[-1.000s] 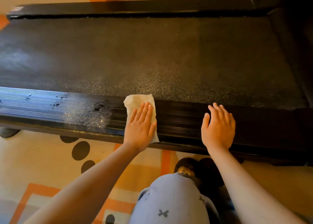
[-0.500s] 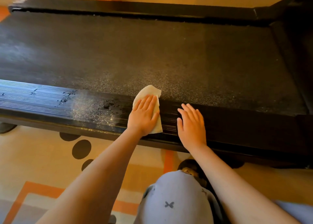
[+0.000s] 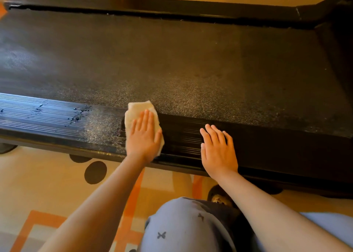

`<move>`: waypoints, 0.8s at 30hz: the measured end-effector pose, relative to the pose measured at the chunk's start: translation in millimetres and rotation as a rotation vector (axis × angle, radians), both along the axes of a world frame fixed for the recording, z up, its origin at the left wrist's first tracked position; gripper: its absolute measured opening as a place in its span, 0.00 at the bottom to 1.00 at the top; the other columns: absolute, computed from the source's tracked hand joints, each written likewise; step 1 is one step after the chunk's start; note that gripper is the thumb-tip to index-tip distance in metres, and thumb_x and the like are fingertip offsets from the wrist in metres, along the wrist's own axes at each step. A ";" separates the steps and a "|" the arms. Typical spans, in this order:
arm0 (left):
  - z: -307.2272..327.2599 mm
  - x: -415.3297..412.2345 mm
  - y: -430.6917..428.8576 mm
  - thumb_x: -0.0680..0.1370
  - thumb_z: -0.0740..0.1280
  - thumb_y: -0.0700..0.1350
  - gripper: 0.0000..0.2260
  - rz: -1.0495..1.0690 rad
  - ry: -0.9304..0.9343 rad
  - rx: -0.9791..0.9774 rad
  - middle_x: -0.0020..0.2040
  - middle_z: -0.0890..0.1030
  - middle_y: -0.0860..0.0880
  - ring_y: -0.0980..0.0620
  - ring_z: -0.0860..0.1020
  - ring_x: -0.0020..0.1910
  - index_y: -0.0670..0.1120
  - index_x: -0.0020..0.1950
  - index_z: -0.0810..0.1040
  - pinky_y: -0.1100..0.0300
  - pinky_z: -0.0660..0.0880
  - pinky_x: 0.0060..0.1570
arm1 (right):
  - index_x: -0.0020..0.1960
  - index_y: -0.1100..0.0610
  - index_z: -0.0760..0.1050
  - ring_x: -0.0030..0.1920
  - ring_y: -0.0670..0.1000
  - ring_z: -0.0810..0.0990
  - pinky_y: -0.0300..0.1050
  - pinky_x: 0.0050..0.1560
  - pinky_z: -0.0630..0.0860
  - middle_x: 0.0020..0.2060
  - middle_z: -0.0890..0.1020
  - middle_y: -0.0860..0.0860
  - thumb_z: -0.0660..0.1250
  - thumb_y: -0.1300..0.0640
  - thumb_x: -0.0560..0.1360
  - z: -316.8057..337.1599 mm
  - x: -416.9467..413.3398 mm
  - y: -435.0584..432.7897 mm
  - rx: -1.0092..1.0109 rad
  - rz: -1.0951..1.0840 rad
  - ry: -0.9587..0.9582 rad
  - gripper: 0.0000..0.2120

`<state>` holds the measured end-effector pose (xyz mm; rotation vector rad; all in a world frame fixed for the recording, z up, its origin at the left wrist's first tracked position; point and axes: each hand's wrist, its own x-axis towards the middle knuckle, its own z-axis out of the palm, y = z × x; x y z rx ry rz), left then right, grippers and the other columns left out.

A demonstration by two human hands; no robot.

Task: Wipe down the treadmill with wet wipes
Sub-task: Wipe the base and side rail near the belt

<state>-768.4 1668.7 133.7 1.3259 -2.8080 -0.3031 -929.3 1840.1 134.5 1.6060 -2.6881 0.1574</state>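
Observation:
A black treadmill lies across the view, its rough belt (image 3: 172, 64) in the middle and a ribbed near side rail (image 3: 47, 118) in front of me. A white wet wipe (image 3: 136, 109) lies flat on that rail at the belt's edge. My left hand (image 3: 144, 137) presses on the wipe with straight fingers and covers its lower half. My right hand (image 3: 218, 150) rests flat on the same rail, a hand's width to the right of the wipe. Left of the wipe the rail shows wet streaks and a dusty patch.
The far side rail (image 3: 152, 5) runs along the top, and the treadmill's dark front housing (image 3: 340, 41) rises at the right. Below the near rail is a beige floor mat (image 3: 38, 185) with orange lines and dark dots. My knee in blue fabric (image 3: 187, 225) is at the bottom.
My left hand has slid the wipe leftward along the near rail. My right hand came in from the right and now lies closer to the wipe, still flat on the rail.

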 end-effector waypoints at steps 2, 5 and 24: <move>0.2 -15.9 21.2 0.78 0.37 0.59 0.33 -0.103 0.034 0.005 0.80 0.46 0.48 0.53 0.40 0.78 0.44 0.80 0.46 0.54 0.39 0.76 | 0.70 0.57 0.71 0.70 0.56 0.70 0.57 0.66 0.69 0.69 0.73 0.56 0.59 0.53 0.79 1.0 -3.3 -1.2 0.029 0.018 0.020 0.21; -2.8 -31.8 44.9 0.80 0.42 0.58 0.32 -0.202 0.051 -0.050 0.80 0.53 0.45 0.49 0.48 0.79 0.43 0.80 0.54 0.50 0.46 0.77 | 0.70 0.58 0.71 0.69 0.57 0.71 0.58 0.65 0.70 0.68 0.73 0.57 0.54 0.52 0.79 4.0 -2.3 -2.7 0.064 0.018 0.040 0.22; -4.4 62.2 -53.1 0.81 0.39 0.61 0.31 -0.061 -0.004 -0.054 0.80 0.46 0.50 0.54 0.42 0.79 0.47 0.80 0.46 0.52 0.43 0.78 | 0.68 0.57 0.72 0.69 0.58 0.70 0.59 0.65 0.70 0.68 0.74 0.57 0.49 0.51 0.77 8.0 0.6 -3.4 0.035 0.003 0.010 0.25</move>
